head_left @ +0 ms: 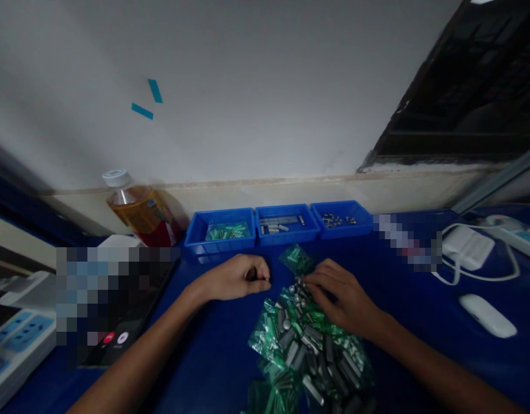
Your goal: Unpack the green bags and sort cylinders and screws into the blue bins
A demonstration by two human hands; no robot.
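Observation:
My left hand (243, 277) is closed in a pinch above the blue table, left of the pile. A tiny bit of something shows at its fingertips, too small to name. My right hand (340, 293) has thumb and fingers drawn together at the small metal pieces (298, 290) on the pile's upper end; what lies between the fingertips is hidden. Below it spreads a heap of grey metal cylinders (319, 356) on and among green plastic bags (265, 330). One more green bag (296, 259) with parts inside lies just beyond my right fingertips.
Three blue trays stand along the wall: a left tray (219, 248) with a green bag, a middle tray (286, 237) with metal rods, a right tray (345, 232) with small metal parts. A bottle (139, 210), phone (135, 322), white case (487, 315) and charger (467, 250) flank them.

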